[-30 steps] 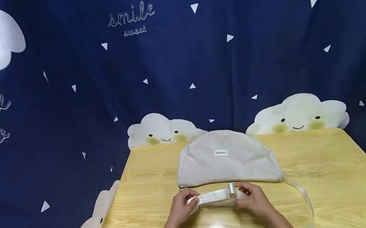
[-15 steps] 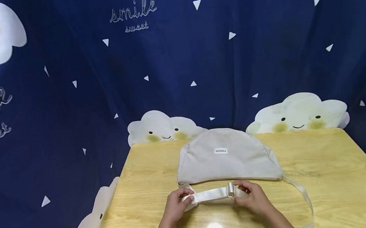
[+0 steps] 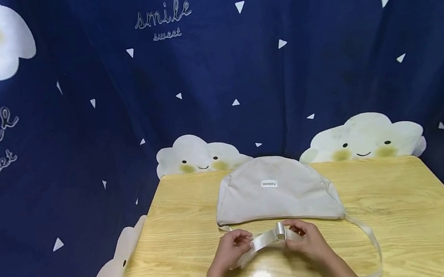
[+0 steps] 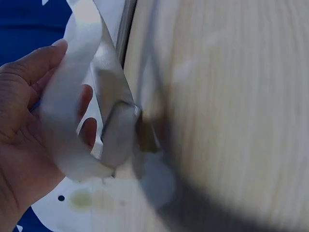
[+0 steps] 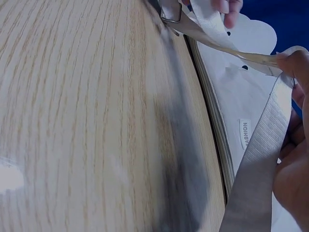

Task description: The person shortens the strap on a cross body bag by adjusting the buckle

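A pale cream bag with a small label lies on the wooden table, its fabric strap drawn out in front. My left hand holds the strap between thumb and fingers. In the left wrist view the strap curves as a loop past the thumb, close to a thin metal ring. My right hand pinches the strap at a shiny buckle. Between the hands the strap bows slightly above the table. Another length of strap drops from my right hand in the right wrist view.
The light wooden table spreads out around the bag. A further part of the strap loops from the bag's right corner down the table. Behind hangs a dark blue curtain printed with clouds and triangles.
My left hand first shifted slightly left, then came back right, nearer the right hand. The straight stretch of strap between them now bends. My right hand stays nearly still at the buckle.
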The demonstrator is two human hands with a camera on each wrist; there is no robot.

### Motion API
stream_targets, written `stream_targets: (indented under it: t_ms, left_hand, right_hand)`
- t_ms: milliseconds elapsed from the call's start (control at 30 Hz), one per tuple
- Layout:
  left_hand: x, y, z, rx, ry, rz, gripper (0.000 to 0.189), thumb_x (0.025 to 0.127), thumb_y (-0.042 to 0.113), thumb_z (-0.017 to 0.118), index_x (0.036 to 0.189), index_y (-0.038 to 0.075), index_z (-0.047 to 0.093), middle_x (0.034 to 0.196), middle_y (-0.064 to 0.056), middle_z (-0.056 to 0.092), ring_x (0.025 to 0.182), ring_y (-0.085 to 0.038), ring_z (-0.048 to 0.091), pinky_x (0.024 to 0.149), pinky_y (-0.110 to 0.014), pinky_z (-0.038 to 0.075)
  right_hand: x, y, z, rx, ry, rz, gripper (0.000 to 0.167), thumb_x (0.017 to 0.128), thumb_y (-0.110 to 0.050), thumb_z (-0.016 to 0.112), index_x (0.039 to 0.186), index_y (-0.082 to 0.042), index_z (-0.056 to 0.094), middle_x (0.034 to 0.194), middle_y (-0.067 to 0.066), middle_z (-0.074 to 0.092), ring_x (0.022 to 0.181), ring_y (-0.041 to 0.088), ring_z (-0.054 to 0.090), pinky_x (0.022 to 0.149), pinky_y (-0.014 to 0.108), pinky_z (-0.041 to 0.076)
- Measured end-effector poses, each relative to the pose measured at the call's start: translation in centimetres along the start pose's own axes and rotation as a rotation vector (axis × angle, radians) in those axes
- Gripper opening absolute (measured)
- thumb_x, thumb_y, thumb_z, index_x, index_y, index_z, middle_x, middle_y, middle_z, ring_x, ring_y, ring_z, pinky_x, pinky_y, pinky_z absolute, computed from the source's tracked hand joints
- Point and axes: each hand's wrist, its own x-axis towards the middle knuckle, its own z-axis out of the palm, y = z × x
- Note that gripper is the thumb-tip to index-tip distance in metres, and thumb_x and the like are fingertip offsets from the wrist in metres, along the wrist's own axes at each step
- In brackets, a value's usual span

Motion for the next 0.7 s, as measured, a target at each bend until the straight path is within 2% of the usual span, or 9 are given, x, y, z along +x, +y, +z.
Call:
stream_targets:
  t_ms: [200,367,500,700]
  left_hand:
    - [0.1,3.4,0.2,-0.053,-0.018,-0.004,0.018,0.082,-0.002,0.066,0.099,-0.008,0.064,0.087,-0.018,0.064,0.078,-0.026,0.059,0.065,-0.025,0.049]
    - [0.4,5.0,1.0,-0.066,-0.027,0.001,0.016,0.082,-0.002,0.065,0.097,-0.009,0.064,0.086,-0.019,0.064,0.078,-0.025,0.059,0.068,-0.025,0.048]
    - [0.9,4.7,2.1,-0.053,-0.023,0.021,0.014,0.083,-0.003,0.064,0.096,-0.009,0.064,0.085,-0.019,0.064,0.075,-0.022,0.059,0.067,-0.025,0.048]
    - [1.8,2.0,3.8,-0.023,-0.017,0.039,0.013,0.081,-0.001,0.066,0.094,-0.001,0.067,0.079,-0.006,0.064,0.068,-0.007,0.056,0.062,-0.022,0.048]
  right_hand:
    - [0.0,-0.6,-0.1,-0.013,-0.024,0.022,0.040,0.067,0.008,0.076,0.105,0.003,0.064,0.078,0.014,0.059,0.066,0.019,0.051,0.055,0.023,0.043]
    - [0.1,-0.7,-0.1,-0.036,-0.049,0.057,0.040,0.068,0.006,0.076,0.105,0.000,0.065,0.079,0.012,0.060,0.069,0.020,0.052,0.059,0.024,0.043]
    - [0.2,-0.1,0.2,-0.025,-0.061,0.033,0.040,0.068,0.005,0.076,0.106,0.000,0.065,0.079,0.010,0.060,0.070,0.019,0.051,0.059,0.025,0.042]
    - [0.5,2.2,0.5,-0.026,-0.058,0.038,0.043,0.066,0.002,0.078,0.107,-0.005,0.066,0.079,0.004,0.060,0.069,0.015,0.050,0.059,0.025,0.041]
